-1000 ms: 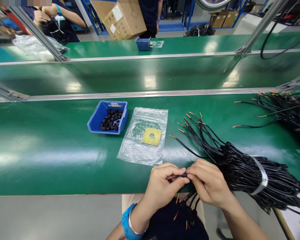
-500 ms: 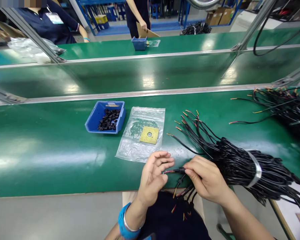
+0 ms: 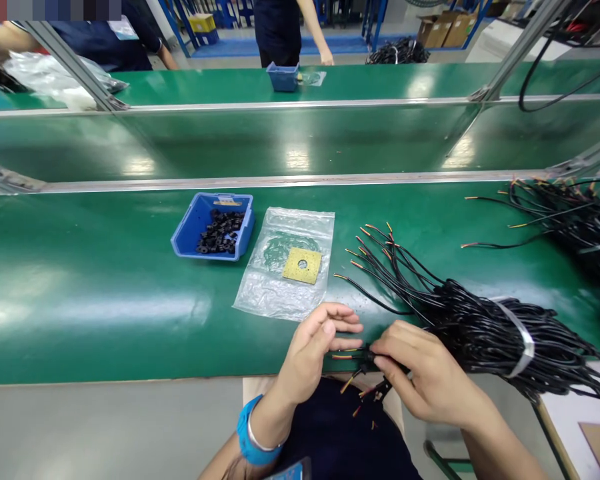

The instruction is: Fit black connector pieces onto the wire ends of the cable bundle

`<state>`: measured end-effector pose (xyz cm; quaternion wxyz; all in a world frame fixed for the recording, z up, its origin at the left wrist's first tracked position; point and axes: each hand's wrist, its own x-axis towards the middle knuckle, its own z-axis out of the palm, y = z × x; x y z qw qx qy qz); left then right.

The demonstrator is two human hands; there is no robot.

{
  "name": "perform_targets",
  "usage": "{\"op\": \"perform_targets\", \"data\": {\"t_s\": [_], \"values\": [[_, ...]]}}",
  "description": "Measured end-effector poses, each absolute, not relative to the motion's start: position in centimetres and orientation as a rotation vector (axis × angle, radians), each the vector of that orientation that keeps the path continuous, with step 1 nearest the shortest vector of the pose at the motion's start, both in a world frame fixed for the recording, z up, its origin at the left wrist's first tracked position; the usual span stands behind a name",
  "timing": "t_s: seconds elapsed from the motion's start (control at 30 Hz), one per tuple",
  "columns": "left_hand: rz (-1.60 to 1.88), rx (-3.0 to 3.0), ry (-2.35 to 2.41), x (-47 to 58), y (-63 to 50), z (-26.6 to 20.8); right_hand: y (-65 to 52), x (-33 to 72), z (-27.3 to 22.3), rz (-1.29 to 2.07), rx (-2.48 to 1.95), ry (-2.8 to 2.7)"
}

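Note:
My right hand (image 3: 420, 370) pinches a black cable (image 3: 368, 359) close to its end, by a dark fitting, and thin coloured wires stick out to the left. My left hand (image 3: 313, 353) is open, its fingers stretched toward those wires without closing on them. Several more cable ends with stripped wires (image 3: 349, 384) hang below the right hand at the table edge. Beyond the right hand lies a thick bundle of black cables (image 3: 473, 327) bound with a pale band, its loose ends fanned out to the left.
A blue bin (image 3: 181, 245) holds small black parts (image 3: 220, 232). Beside it, a yellow sponge (image 3: 293, 268) lies on a clear plastic bag (image 3: 260, 297). Another cable bundle (image 3: 587, 223) is at the far right. A metal rail (image 3: 300, 181) crosses behind; two people work across from me.
The held cable end has dropped slightly toward the other hanging ends. My left hand has shifted a little right, fingers still stretched. The co-worker opposite has moved an arm off the cardboard.

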<state>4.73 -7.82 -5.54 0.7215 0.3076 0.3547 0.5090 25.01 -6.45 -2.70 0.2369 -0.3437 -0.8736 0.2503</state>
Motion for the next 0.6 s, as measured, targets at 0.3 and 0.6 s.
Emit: {"op": "perform_targets", "data": {"t_s": [0.3, 0.6], "values": [[0.764, 1.523, 0.938, 5.2, -8.4, -3.1, -4.0, 22.4, -2.7, 0.174, -1.196, -2.268], [0.847, 1.785, 1.079, 1.2, -8.3, -1.2, -3.0, 21.0, -5.5, -0.059, -1.282, -2.329]]}}
